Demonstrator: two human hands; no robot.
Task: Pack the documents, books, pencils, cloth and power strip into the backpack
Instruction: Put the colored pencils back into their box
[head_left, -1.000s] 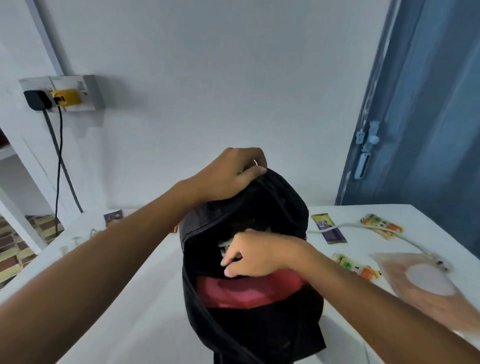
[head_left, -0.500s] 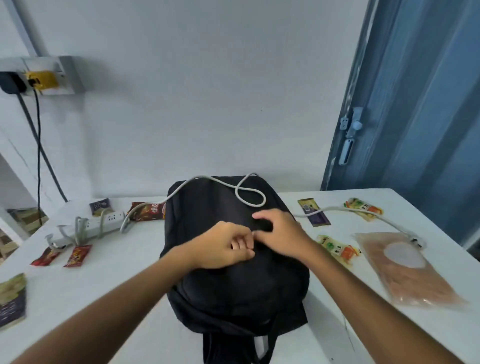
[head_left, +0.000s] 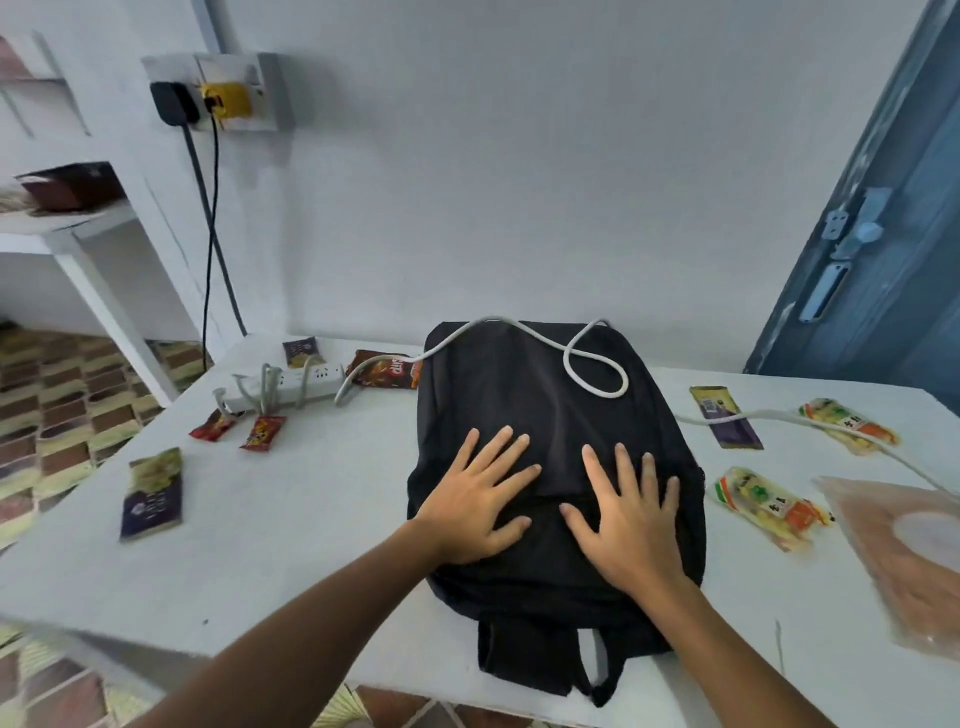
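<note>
Your left hand (head_left: 475, 501) and right hand (head_left: 628, 512) press flat on the backpack (head_left: 550, 395), each grip wide, holding nothing. The power strip (head_left: 285, 384) lies far left on the surface (head_left: 291, 519).

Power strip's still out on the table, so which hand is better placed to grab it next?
Probably left. The power strip lies on the table left of the backpack, on the left hand's side. The right hand would need to cross over the bag.

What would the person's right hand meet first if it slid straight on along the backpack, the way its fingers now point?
Probably the loop of white cable lying on the backpack. The right hand lies flat, fingers pointing up and slightly left; only bare fabric shows before that loop.
</note>
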